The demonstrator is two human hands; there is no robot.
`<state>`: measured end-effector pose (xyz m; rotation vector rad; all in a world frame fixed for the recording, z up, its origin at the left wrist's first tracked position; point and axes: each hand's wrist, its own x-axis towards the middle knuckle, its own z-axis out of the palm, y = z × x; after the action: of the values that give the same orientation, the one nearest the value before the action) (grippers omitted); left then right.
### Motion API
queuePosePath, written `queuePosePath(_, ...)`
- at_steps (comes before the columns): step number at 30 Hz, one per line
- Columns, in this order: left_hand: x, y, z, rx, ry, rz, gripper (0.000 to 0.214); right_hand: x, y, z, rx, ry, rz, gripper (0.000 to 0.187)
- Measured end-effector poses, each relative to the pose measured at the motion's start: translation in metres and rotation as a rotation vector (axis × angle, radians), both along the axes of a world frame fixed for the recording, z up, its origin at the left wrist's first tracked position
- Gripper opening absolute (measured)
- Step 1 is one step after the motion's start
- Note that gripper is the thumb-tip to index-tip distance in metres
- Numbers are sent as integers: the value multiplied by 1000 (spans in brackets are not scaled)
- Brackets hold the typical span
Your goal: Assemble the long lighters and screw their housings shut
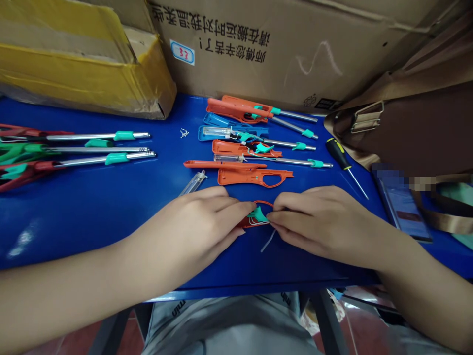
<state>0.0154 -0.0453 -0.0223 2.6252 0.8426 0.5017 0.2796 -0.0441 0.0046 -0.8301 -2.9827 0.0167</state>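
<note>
My left hand (199,222) and my right hand (318,219) meet at the front of the blue table (111,207). Both pinch an orange lighter shell (263,204) with a teal trigger piece (257,213) and thin white wires showing between the fingertips. Most of the shell is hidden under the fingers. Just beyond the hands lie an empty orange shell half (254,176) and a clear fuel tube (192,183).
Several orange and blue long-nosed lighters (258,133) lie at the middle back, more finished ones (74,150) at the left. A black-and-yellow screwdriver (343,162), a phone (401,204) and a brown bag (414,123) sit right. Cardboard boxes (258,44) line the back.
</note>
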Motion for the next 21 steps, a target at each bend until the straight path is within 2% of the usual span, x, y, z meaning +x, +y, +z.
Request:
queuePosePath(4,0,-1,0,9,-7,2,28,2,-1,1,-71,5,-63,26)
queuePosePath(10,-1,-1,1,11,-17,-1,27,-3,0,3,33,-8,19,29)
queuePosePath(15,0,-1,0,7,-11,4,27,-4,-2,1,81,-28,36,21)
queuePosePath(21,-1,-1,-1,1,-5,7,27,-4,-4,-1,115,-33,48,25)
